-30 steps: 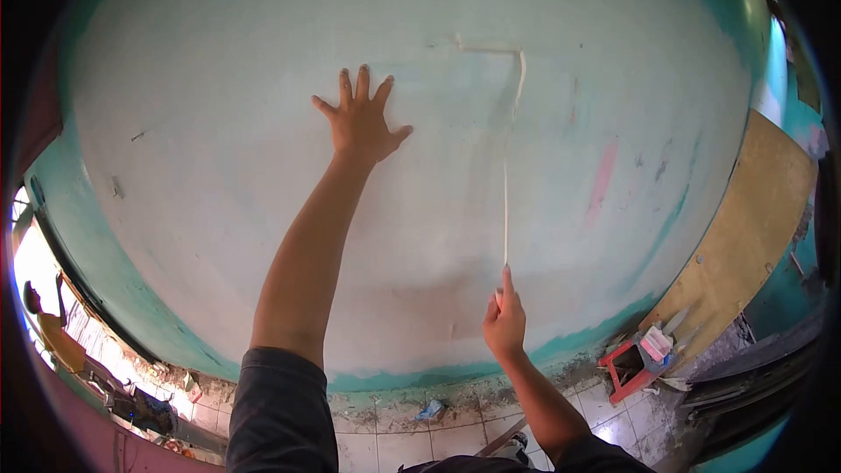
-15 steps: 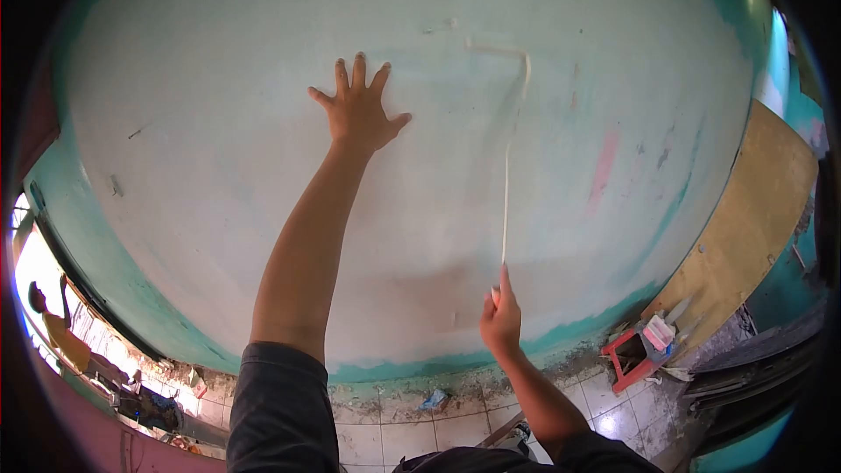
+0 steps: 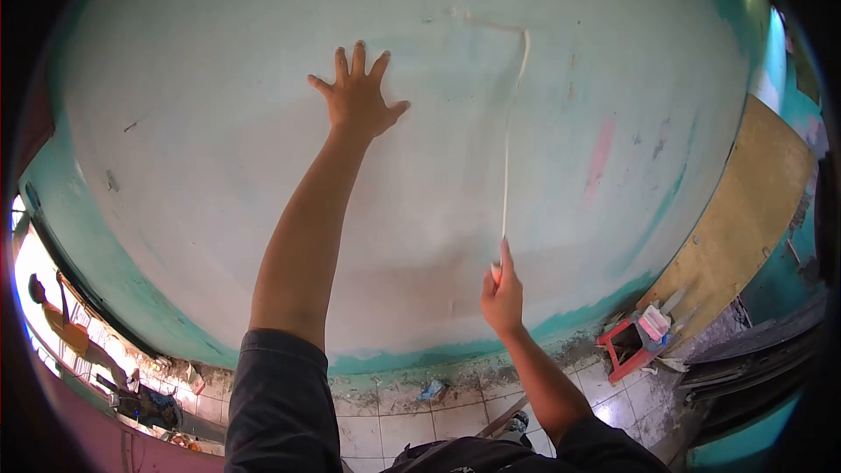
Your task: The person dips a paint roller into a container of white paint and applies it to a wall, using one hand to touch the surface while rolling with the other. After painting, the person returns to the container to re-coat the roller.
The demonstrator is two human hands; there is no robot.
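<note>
Spread flat on the pale wall (image 3: pixel 420 175), my left hand (image 3: pixel 357 105) has its fingers wide apart and holds nothing. My right hand (image 3: pixel 503 296) is lower and to the right, closed around the orange-and-white handle of a paint roller (image 3: pixel 505 166). The roller's thin white rod runs upward and bends left near the top of the wall. Its roller head (image 3: pixel 491 23) is blurred and pale against the wall, so its edges are hard to make out.
A red stool (image 3: pixel 624 352) with a pinkish-white item on it stands on the tiled floor at right, beside a leaning yellowish board (image 3: pixel 745 201). Another person (image 3: pixel 66 324) is at far left. Blue litter (image 3: pixel 431 390) lies by the wall's foot.
The roller and my right hand have moved up slightly. My left hand appears a little higher in view, still spread, and the wall marks and stool have also shifted upward.
</note>
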